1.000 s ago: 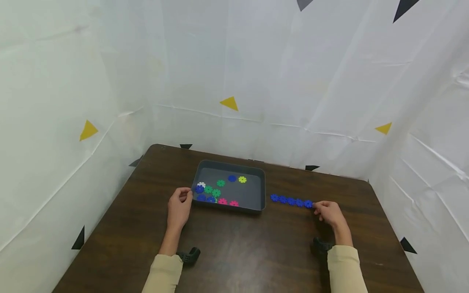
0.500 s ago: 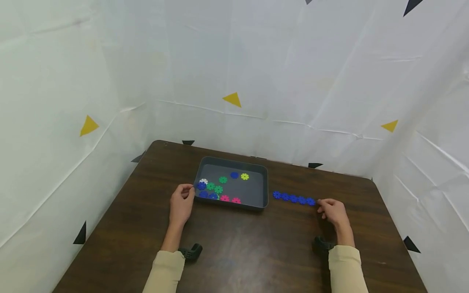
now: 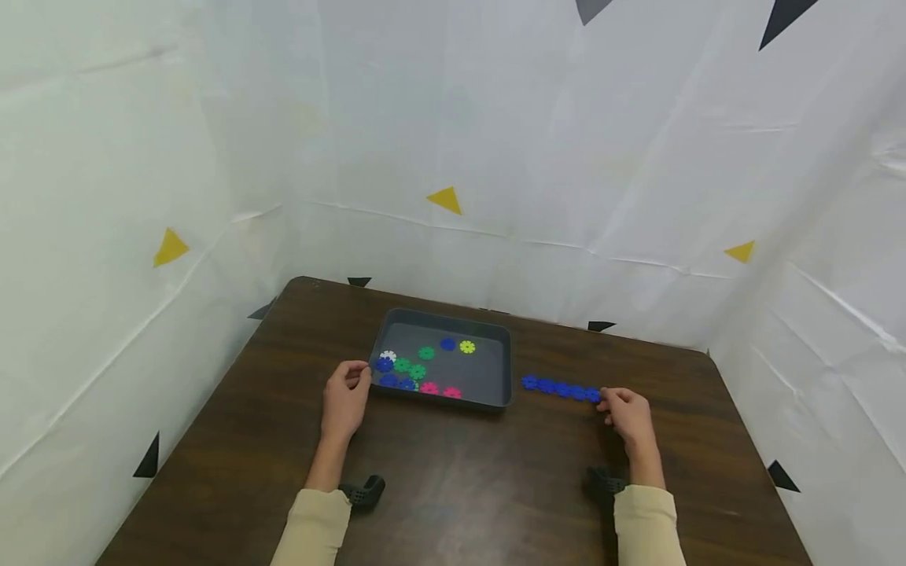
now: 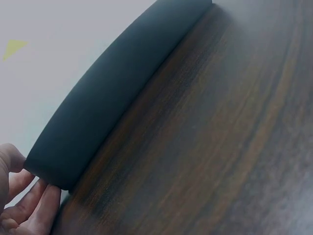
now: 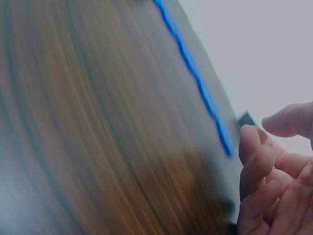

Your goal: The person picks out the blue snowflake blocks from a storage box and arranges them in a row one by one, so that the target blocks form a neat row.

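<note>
My left hand [image 3: 344,401] grips the near left corner of a grey tray [image 3: 510,369]; in the left wrist view the thumb is at the rim of the tray [image 4: 98,103] and the fingers lie against its outer side. Right of the tray, a straight row of several blue flower-shaped discs [image 3: 562,389] lies on the table. At the row's right end is my right hand [image 3: 630,413], fingers loosely bent. In the right wrist view, a gap shows between thumb and fingers [image 5: 257,161], with nothing held; the blue row [image 5: 195,73] ends just beside them.
Inside the tray lie loose flower discs: green [image 3: 426,354], yellow [image 3: 468,347], pink [image 3: 429,388], white [image 3: 388,356] and several blue [image 3: 448,344]. Dark brown table [image 3: 453,472] surrounds it. White sheeting [image 3: 495,141] with yellow and black triangles stands behind and at both sides.
My right hand drew slightly away from the row's right end, then came back left against it. My left hand stays at the tray corner. The head view shifted a little.
</note>
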Demonstrator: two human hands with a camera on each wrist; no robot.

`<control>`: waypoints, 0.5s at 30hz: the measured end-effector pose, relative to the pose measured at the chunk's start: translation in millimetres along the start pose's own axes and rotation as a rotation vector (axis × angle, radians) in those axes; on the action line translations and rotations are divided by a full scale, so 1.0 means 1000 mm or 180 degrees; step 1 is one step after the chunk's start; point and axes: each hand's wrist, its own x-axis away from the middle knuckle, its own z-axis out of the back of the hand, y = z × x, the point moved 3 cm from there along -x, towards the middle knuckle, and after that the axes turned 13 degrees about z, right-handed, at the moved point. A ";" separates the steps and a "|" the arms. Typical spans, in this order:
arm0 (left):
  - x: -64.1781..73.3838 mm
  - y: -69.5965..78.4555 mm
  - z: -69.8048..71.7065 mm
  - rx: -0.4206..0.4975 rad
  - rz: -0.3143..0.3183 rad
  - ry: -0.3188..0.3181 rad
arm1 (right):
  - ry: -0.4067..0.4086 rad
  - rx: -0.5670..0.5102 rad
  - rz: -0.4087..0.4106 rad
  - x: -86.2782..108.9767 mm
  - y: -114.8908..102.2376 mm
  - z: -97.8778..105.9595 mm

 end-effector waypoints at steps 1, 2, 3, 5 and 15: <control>0.000 -0.001 0.001 -0.0011 -0.0003 0.0009 | 0.0017 -0.0065 -0.0005 0.001 -0.004 -0.007; -0.001 -0.001 0.001 -0.0020 -0.0009 0.0011 | 0.0009 -0.0108 0.0010 0.001 -0.008 -0.013; -0.001 -0.001 0.001 -0.0034 -0.0018 0.0004 | -0.0011 -0.0128 0.0035 0.002 -0.013 -0.020; -0.002 0.000 0.000 -0.0038 -0.0030 -0.0023 | -0.0083 -0.0130 0.0111 0.005 -0.025 -0.033; -0.001 -0.002 0.003 -0.0065 -0.0010 0.0032 | -0.0233 0.0000 0.0828 0.004 -0.091 -0.088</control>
